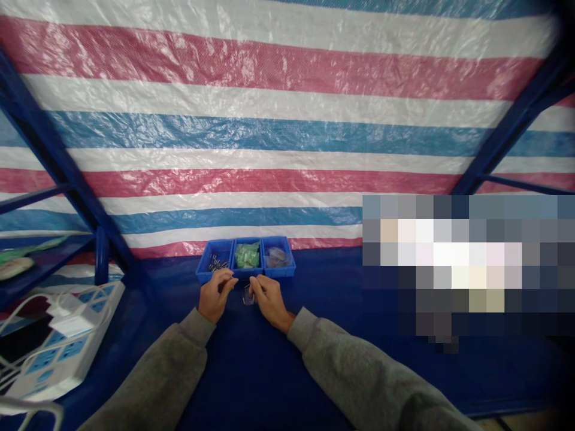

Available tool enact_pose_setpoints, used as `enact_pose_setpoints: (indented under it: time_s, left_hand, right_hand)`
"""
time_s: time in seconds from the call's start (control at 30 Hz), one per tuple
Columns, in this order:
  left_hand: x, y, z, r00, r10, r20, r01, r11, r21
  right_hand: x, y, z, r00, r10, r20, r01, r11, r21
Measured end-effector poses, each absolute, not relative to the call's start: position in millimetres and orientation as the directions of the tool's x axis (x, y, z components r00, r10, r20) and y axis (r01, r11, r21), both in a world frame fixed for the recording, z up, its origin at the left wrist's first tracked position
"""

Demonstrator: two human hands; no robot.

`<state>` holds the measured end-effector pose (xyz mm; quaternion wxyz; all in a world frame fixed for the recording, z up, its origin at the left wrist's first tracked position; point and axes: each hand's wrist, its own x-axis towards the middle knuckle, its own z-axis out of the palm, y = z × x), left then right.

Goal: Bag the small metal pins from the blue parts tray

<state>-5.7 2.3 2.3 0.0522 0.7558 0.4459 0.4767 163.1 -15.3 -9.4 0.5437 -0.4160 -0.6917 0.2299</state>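
Observation:
My left hand [216, 295] is just in front of the left blue bin, its thumb and forefinger curled toward each other in a pinch. Whatever lies between those fingertips is too small to make out. To its right, my right hand [268, 297] is closed, fingertips pinched at a small clear plastic bag [248, 297] with something dark-edged in it. Behind my hands three blue bins [245, 274] stand in a joined row. Small metal pieces [218, 262] lie in the left one, green plastic packets [247, 255] in the middle, clear bags [277, 257] in the right.
A dark blue tabletop [251, 371] lies under everything. White power strips [72, 353] with plugs and cables stand at the left. Blue metal posts [67, 155] flank a striped plastic sheet [278, 137] behind. A pixelated area covers the right side.

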Motion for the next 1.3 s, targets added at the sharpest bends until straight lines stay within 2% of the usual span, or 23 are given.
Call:
enact_pose_setpoints:
  time_s: [0.1, 0.3, 0.43, 0.9, 1.07, 1.3]
  left_hand:
    - [-5.6, 2.2, 2.8, 0.148, 0.698, 0.7, 0.624, -0.615, 0.482]
    - [-6.0, 2.5, 4.1, 0.253, 0.598, 0.76, 0.621, -0.703, 0.346]
    - [-5.2, 4.9, 3.1, 0.283, 0.592, 0.755, 0.617, -0.715, 0.329]
    - [-5.4, 3.8, 4.3, 0.344, 0.647, 0.681, 0.557, -0.724, 0.407]
    - [-4.5, 4.3, 0.4, 0.259, 0.735, 0.626, 0.599, -0.631, 0.493]
    - [-2.5, 1.7, 2.3, 0.253, 0.74, 0.623, 0.592, -0.628, 0.505]
  right_hand:
    - [163.1, -15.7, -9.1, -0.06, 0.824, 0.563, 0.324, 0.549, -0.77]
    - [162.7, -13.6, -11.9, -0.066, 0.818, 0.571, 0.327, 0.558, -0.762]
    - [162.4, -12.7, -12.6, -0.066, 0.814, 0.576, 0.323, 0.564, -0.76]
    - [162.9, -14.1, -9.7, 0.097, 0.834, 0.543, 0.314, 0.492, -0.812]
    - [162.8, -14.5, -7.9, 0.064, 0.826, 0.56, 0.277, 0.524, -0.805]
    - [162.1, -14.6, -9.6, -0.095, 0.798, 0.595, 0.281, 0.595, -0.753]
